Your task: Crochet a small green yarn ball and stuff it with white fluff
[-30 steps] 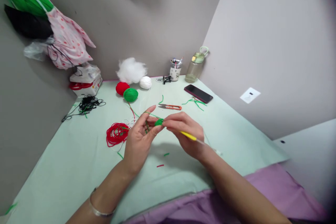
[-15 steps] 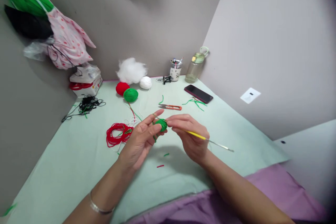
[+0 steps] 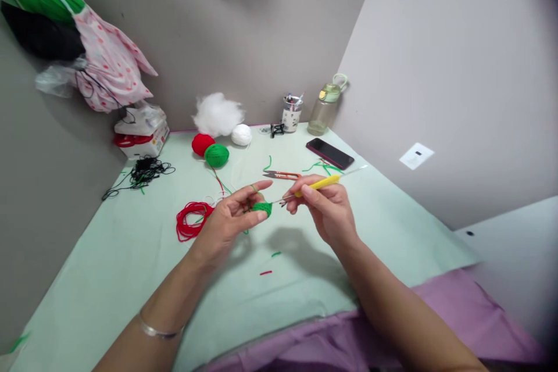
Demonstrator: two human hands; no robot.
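My left hand [image 3: 231, 218] pinches a small green crochet piece [image 3: 262, 207] between thumb and fingers, with green yarn running over the raised forefinger. My right hand [image 3: 328, 209] grips a yellow-handled crochet hook [image 3: 317, 184]; its metal tip points left at the green piece and its far end points up to the right. Both hands hover above the pale green table cover [image 3: 131, 267]. The green yarn trails back toward a green yarn ball [image 3: 217, 155].
A red yarn ball [image 3: 201, 143], a white ball [image 3: 241, 135] and white stuffing [image 3: 218, 113] sit at the back. A loose red yarn coil [image 3: 190, 221] lies left of my hands. Orange snips [image 3: 283, 175], a phone [image 3: 329, 153], bottle [image 3: 323, 110], pen cup [image 3: 291, 113] and black cord [image 3: 143, 172] are around.
My right hand has swung the hook round: its handle, which pointed down to the right, now points up to the right. The green piece has turned edge-on in my left fingers.
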